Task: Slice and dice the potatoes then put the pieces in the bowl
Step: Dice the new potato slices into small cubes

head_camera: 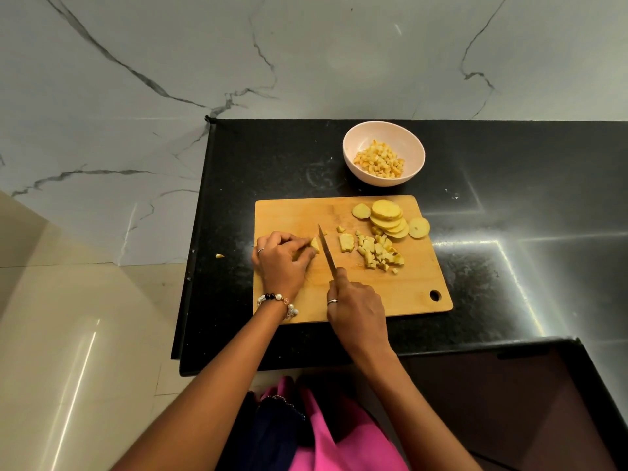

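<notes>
On the black stone counter (509,266) lies one small potato bit (220,255), alone, just left of the wooden cutting board (390,294). The board is a rectangle with rounded corners and a round hole near its right front corner.

The left hand (280,258), with a ring and a bead bracelet (277,302) at the wrist, rests on the left part of the board. Its fingers are curled and pinch a small potato piece (315,245) against the wood. Just right of this piece stands the knife (327,248), its thin blade pointing away from the person, with the edge close to the held piece. The right hand (356,305), also with a ring, is closed around the handle, which is hidden inside the hand.

More to the right on the board are a cut strip (346,242), then a heap of pale yellow cubes (379,253), and behind them a leaning row of round slices (389,219); one slice lies flat at the right edge.

Behind the board, apart from it, stands a round pale pink bowl (353,149). Diced potato (380,160) covers its bottom.

The wall behind is white marble with dark veins.
</notes>
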### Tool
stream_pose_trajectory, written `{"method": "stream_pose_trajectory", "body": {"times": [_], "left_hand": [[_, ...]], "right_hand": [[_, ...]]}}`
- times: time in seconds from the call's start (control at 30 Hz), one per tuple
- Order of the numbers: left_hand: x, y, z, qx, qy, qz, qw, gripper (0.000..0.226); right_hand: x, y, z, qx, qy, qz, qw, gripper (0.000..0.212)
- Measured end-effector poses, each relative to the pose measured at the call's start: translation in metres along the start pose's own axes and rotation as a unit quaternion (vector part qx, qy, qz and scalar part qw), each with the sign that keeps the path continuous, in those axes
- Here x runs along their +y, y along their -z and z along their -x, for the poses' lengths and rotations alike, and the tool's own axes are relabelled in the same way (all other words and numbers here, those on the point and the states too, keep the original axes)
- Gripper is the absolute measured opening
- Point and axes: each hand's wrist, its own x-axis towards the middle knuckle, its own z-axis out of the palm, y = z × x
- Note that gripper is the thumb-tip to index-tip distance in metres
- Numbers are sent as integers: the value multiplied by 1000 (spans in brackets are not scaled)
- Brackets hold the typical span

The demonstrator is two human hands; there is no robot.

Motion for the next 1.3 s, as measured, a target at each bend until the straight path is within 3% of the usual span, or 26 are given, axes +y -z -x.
{"method": "stream_pose_trajectory", "body": {"times": [0.57, 0.8, 0.9, 1.1, 1.3], "left_hand": [[2, -5, -2, 20, -14, -20, 999, 15], [3, -6, 0, 19, -14, -31, 999, 15], [2, -5, 1, 16, -13, -23, 1000, 15], [-5, 2, -2, 19, -11, 84, 996, 18], [-6, 7, -1, 50, -27, 144, 988, 29]], "right_hand": [[-15, -7, -25, -46, 14, 35, 998, 36], [-7, -11, 12, -36, 0, 124, 992, 50], [-4, -10, 8, -41, -17, 75, 996, 46], [5, -1, 1, 39, 2, -20, 999, 40], [-18, -9, 12, -15, 27, -41, 999, 45]]}}
